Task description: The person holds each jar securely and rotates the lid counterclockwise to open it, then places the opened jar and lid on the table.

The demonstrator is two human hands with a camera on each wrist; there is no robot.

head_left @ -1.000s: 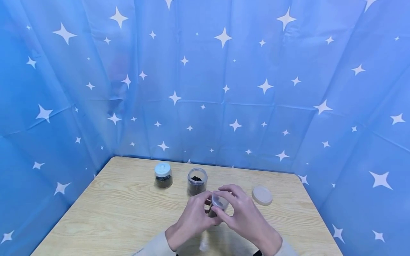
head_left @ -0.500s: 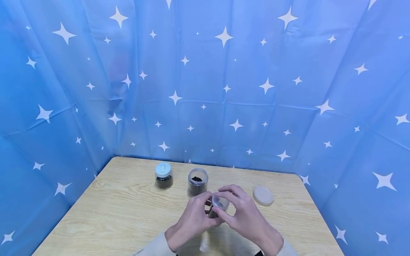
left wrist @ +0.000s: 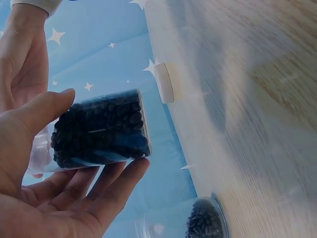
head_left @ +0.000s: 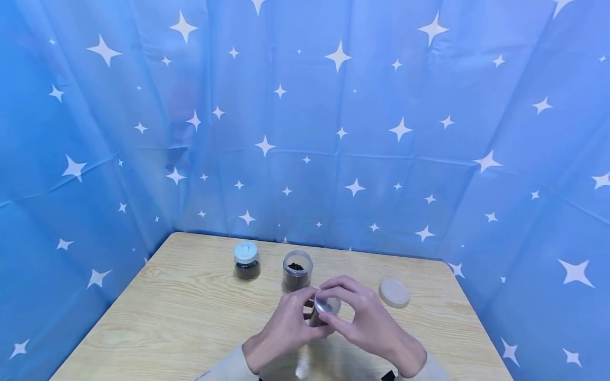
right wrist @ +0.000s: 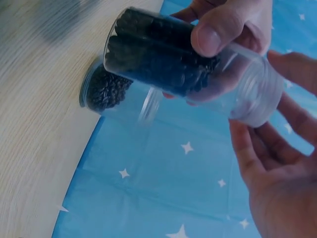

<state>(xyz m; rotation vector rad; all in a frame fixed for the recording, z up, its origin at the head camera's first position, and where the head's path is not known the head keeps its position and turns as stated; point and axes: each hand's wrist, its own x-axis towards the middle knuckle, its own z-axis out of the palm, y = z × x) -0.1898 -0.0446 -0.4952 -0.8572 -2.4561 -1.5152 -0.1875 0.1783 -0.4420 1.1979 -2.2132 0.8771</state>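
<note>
A clear jar (right wrist: 153, 54) part filled with dark beans is held up above the table between both hands. My left hand (head_left: 288, 323) grips its body, thumb (left wrist: 52, 106) on one side and fingers on the other. At its mouth end, my right hand (head_left: 369, 317) pinches the clear cap (right wrist: 260, 91) with thumb and fingertips. In the left wrist view, the beans fill the base end of the jar and my right hand (left wrist: 25, 59) is partly hidden behind my left thumb. Just beyond the hands stands a second clear jar (head_left: 297, 272), uncovered, with dark beans inside.
A jar with a light blue lid (head_left: 246, 253) and dark contents stands at the back left. Lying flat right of the hands is a pale round lid (head_left: 394, 292). The wooden table (head_left: 181, 312) ends at a blue star-patterned curtain (head_left: 305, 121).
The head view has shifted slightly, so the things appear a little further right. Both hands keep their hold on the jar, and its cap now shows a brighter glint.
</note>
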